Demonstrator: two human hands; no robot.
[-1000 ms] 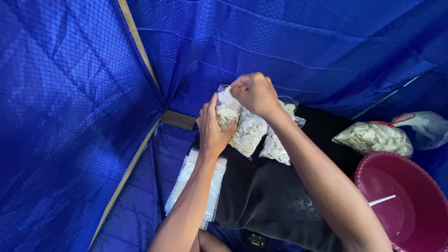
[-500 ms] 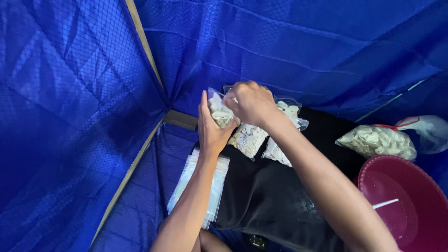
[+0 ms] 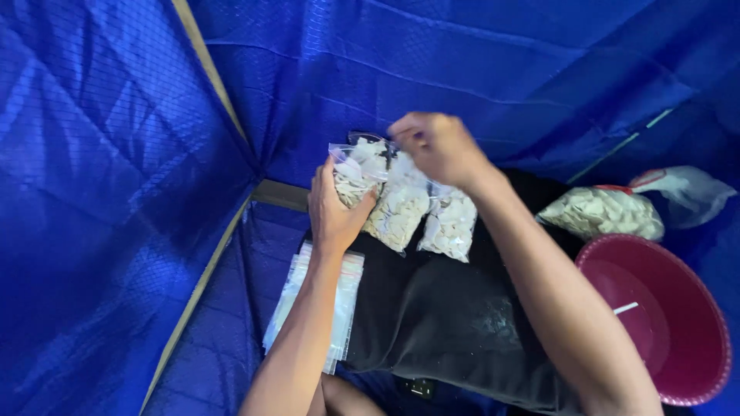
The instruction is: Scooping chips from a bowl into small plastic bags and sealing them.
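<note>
- Empty bags (image 3: 320, 304): flat stack of clear zip bags, lay on the blue tarp (image 3: 116, 192) beside the left forearm, partly under it.
- Black cloth (image 3: 439, 323): spread between the forearms; its near edge ran out of view.
- Basin (image 3: 663, 323): dark red, round, at the right, cut off by the edge; a thin white stick lay inside.
- Left hand (image 3: 333, 209): closed around a filled bag (image 3: 354, 173) from below and behind, thumb against its lower side; the bag stood upright at the far edge of the cloth.
- Right hand (image 3: 439, 146): fingers pinched together at the top of that bag, just above and right of the left hand; the exact grip point was hidden by the knuckles.
- Two more filled bags (image 3: 424, 212): lay side by side on the cloth, touching the held bag, under the right wrist.
- Large sack (image 3: 601, 212): clear, full of the same pale pieces, beyond the basin.
- White bag (image 3: 682, 189): crumpled, behind the sack; contents not discernible.
- Pale pieces: kind could not be told.
</note>
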